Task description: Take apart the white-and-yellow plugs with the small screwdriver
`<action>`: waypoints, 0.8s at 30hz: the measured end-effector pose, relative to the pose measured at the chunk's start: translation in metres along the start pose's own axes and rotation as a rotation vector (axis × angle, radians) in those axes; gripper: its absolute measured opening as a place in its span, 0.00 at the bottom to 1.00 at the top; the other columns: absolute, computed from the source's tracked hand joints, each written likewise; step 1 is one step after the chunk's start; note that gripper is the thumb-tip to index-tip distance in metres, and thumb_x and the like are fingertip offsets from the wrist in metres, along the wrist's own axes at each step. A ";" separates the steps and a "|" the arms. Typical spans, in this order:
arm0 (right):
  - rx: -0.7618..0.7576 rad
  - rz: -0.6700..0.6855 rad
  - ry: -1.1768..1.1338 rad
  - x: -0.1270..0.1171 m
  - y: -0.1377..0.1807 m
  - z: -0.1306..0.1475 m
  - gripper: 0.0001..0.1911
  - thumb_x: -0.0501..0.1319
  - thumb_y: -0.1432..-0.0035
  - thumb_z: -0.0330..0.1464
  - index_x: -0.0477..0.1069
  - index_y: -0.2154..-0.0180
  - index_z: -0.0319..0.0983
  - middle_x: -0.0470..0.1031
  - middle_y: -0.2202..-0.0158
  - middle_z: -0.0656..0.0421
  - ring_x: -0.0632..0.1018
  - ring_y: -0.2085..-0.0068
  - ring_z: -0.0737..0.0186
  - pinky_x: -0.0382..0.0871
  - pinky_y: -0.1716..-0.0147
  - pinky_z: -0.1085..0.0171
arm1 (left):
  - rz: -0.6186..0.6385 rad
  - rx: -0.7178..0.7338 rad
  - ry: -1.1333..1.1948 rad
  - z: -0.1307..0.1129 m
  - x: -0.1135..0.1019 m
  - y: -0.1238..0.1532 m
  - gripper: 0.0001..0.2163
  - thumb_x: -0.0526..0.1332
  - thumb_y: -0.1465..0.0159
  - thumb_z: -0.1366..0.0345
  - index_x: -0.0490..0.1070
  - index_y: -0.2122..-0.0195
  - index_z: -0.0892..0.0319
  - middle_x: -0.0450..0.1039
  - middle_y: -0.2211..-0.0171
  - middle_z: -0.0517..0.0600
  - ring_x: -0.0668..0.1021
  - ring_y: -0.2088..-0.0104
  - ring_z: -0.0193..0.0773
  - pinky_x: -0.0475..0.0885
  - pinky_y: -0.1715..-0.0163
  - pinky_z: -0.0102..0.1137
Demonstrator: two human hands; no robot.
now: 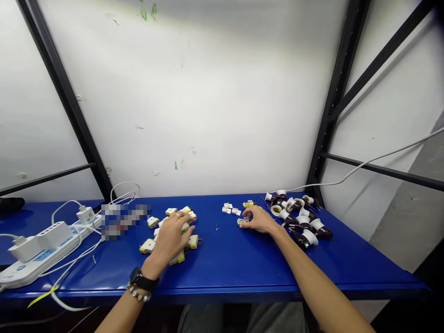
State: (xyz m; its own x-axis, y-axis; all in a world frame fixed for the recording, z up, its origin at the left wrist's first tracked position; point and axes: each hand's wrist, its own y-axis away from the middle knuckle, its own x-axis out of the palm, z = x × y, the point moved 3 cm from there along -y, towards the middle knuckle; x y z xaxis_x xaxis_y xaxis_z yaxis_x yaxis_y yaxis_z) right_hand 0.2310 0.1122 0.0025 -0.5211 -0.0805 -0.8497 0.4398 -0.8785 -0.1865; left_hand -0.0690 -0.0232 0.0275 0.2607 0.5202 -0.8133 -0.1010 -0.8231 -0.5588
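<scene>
My left hand (173,233) lies over a cluster of white-and-yellow plugs (148,246), thumb and fingers apart. It hides part of the cluster, and one plug (185,227) shows between thumb and forefinger. My right hand (258,219) pinches a small plug (242,222) with a clear-looking face at the table surface. Just behind it lies another yellow-edged plug (249,203), pins to the right. Several small white plug pieces (226,210) lie to the left of my right hand. Between the hands sit a few tiny metal parts (217,227), probably screws.
Several dark-and-white lamp holders (302,221) are heaped right of my right hand. On the left, a white power strip (45,254) carries adapters and loose cables (74,259). The blue tabletop (229,273) meets a white back panel (222,115) between black frame posts (321,134).
</scene>
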 end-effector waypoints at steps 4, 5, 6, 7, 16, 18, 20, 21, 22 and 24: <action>-0.070 0.094 -0.124 -0.001 0.003 0.004 0.25 0.77 0.64 0.43 0.82 0.62 0.39 0.82 0.65 0.57 0.81 0.61 0.52 0.72 0.65 0.62 | 0.247 0.138 0.001 -0.045 0.032 -0.038 0.15 0.53 0.29 0.70 0.75 0.46 0.52 0.77 0.46 0.52 0.75 0.47 0.46 0.68 0.46 0.39; -0.079 0.106 -0.147 -0.001 0.005 0.006 0.25 0.78 0.65 0.43 0.82 0.63 0.39 0.82 0.67 0.57 0.81 0.63 0.53 0.71 0.66 0.63 | 0.282 0.146 -0.006 -0.054 0.042 -0.050 0.17 0.52 0.29 0.71 0.74 0.45 0.52 0.76 0.45 0.52 0.75 0.46 0.46 0.69 0.47 0.38; -0.086 0.113 -0.166 -0.001 0.006 0.007 0.24 0.78 0.66 0.43 0.82 0.64 0.39 0.81 0.68 0.58 0.80 0.64 0.54 0.71 0.67 0.63 | 0.303 0.145 -0.011 -0.060 0.053 -0.062 0.18 0.52 0.29 0.73 0.74 0.45 0.52 0.76 0.45 0.53 0.75 0.45 0.47 0.69 0.49 0.39; -0.091 0.116 -0.179 -0.001 0.007 0.008 0.24 0.78 0.66 0.43 0.82 0.65 0.39 0.81 0.68 0.58 0.80 0.65 0.54 0.71 0.68 0.64 | 0.321 0.137 -0.018 -0.065 0.064 -0.073 0.18 0.52 0.30 0.74 0.74 0.44 0.53 0.76 0.44 0.54 0.75 0.45 0.49 0.69 0.49 0.40; -0.134 0.122 -0.226 0.010 0.009 0.014 0.24 0.78 0.66 0.43 0.82 0.65 0.38 0.81 0.65 0.57 0.79 0.64 0.56 0.71 0.65 0.63 | 0.400 0.073 -0.017 -0.058 0.105 -0.100 0.08 0.60 0.33 0.65 0.77 0.55 0.55 0.79 0.53 0.56 0.78 0.51 0.50 0.71 0.54 0.36; -0.142 0.130 -0.241 0.013 0.009 0.018 0.24 0.78 0.66 0.42 0.82 0.65 0.38 0.81 0.66 0.57 0.79 0.64 0.56 0.71 0.66 0.64 | 0.414 0.068 -0.001 -0.053 0.104 -0.096 0.10 0.58 0.31 0.62 0.76 0.53 0.54 0.79 0.54 0.55 0.79 0.52 0.49 0.72 0.56 0.35; -0.145 0.131 -0.256 0.015 0.009 0.023 0.24 0.78 0.66 0.41 0.83 0.64 0.38 0.81 0.67 0.57 0.79 0.65 0.56 0.71 0.67 0.64 | 0.426 0.053 0.010 -0.048 0.102 -0.093 0.12 0.54 0.28 0.62 0.74 0.49 0.53 0.80 0.54 0.55 0.80 0.52 0.49 0.72 0.56 0.35; -0.144 0.128 -0.263 0.016 0.010 0.025 0.24 0.78 0.66 0.40 0.83 0.64 0.38 0.81 0.66 0.57 0.79 0.65 0.56 0.71 0.67 0.64 | 0.430 0.042 0.015 -0.044 0.101 -0.092 0.13 0.53 0.28 0.62 0.73 0.47 0.53 0.80 0.54 0.55 0.80 0.52 0.49 0.73 0.56 0.36; -0.144 0.124 -0.268 0.017 0.010 0.027 0.24 0.78 0.66 0.40 0.82 0.63 0.37 0.81 0.66 0.57 0.79 0.64 0.56 0.72 0.67 0.64 | 0.433 0.032 0.019 -0.041 0.100 -0.091 0.14 0.51 0.27 0.63 0.72 0.45 0.52 0.80 0.53 0.55 0.80 0.52 0.49 0.73 0.56 0.36; -0.141 0.115 -0.271 0.017 0.011 0.030 0.25 0.78 0.66 0.40 0.82 0.63 0.37 0.82 0.65 0.56 0.79 0.63 0.55 0.72 0.66 0.63 | 0.439 0.016 0.029 -0.034 0.100 -0.091 0.15 0.51 0.28 0.64 0.73 0.45 0.51 0.80 0.52 0.55 0.80 0.51 0.50 0.73 0.55 0.37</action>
State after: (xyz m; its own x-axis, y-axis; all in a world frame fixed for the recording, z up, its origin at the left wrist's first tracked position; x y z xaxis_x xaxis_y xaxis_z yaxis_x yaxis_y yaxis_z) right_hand 0.2049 0.0870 0.0005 -0.6291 -0.3145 -0.7108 0.5943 -0.7841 -0.1790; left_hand -0.0011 0.0955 0.0026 0.2169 0.1153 -0.9694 -0.2233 -0.9608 -0.1643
